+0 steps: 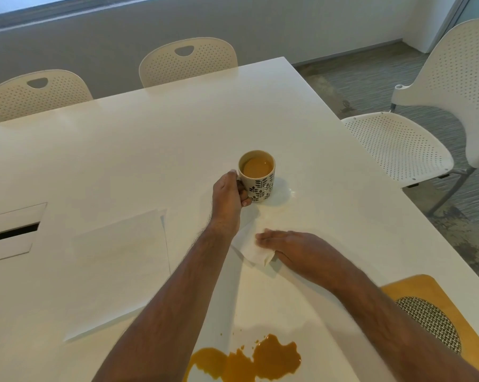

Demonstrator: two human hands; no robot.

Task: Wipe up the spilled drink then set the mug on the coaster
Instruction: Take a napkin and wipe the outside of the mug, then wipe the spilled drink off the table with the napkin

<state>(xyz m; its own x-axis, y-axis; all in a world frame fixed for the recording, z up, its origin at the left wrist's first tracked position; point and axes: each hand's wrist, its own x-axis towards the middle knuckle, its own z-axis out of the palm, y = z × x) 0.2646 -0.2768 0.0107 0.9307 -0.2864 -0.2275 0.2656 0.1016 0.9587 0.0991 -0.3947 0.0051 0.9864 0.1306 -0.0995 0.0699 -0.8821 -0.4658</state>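
A leaf-patterned mug (257, 176) full of tan drink stands upright on the white table (150, 150). My left hand (228, 198) grips its handle. Just nearer, my right hand (290, 249) lies flat on a white paper napkin (253, 250), its thumb curled under the napkin's edge. An orange-brown spill (249, 359) spreads over the table at the near edge, between my forearms. At the near right lies a round woven coaster (431, 323) on an orange mat (415, 290).
Flat white paper sheets (117, 266) lie left of my left arm. A cable hatch (9, 232) is set in the table at the far left. Perforated white chairs stand behind the table (188, 62) and to its right (415, 139).
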